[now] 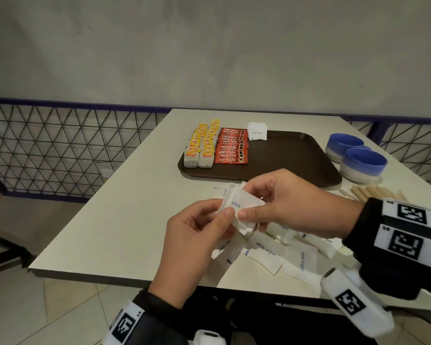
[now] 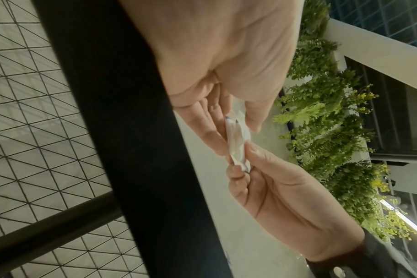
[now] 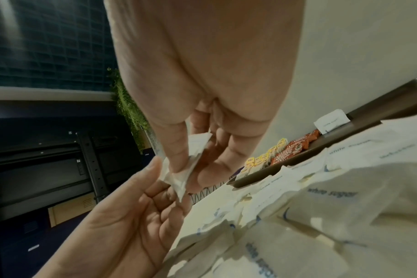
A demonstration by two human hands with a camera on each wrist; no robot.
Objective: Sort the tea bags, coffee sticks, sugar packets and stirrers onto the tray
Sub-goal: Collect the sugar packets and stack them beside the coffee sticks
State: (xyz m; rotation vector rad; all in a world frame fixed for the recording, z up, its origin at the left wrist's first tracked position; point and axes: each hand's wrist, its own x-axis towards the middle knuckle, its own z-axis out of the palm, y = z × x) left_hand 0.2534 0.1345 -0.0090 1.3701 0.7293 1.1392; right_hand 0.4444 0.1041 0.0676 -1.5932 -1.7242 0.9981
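Head view: both hands are raised above the near edge of the white table, gripping one small stack of white sugar packets between them. The left hand pinches the stack's near-left end with thumb on top and fingers beneath. The right hand pinches its right end, thumb on top. The left wrist view shows the stack edge-on with at least two packets; an exact count cannot be made.

Brown tray, far centre of the table:
- Tea bags with yellow tags, two rows along the tray's left end; they overlap, roughly eight per row, count not certain.
- Red coffee sticks, one overlapping column just right of the tea bags; about nine, count not certain.
- One sugar packet on tray, at the far edge, just right of the coffee sticks.

Off the tray:
- Loose sugar packets in a heap on the table below and right of the hands; about eight show, partly hidden, so no firm count.
- Wooden stirrers in a bundle on the table near the tray's right corner, partly behind the right wrist; not countable.
- Two blue bowls, touching, right of the tray.
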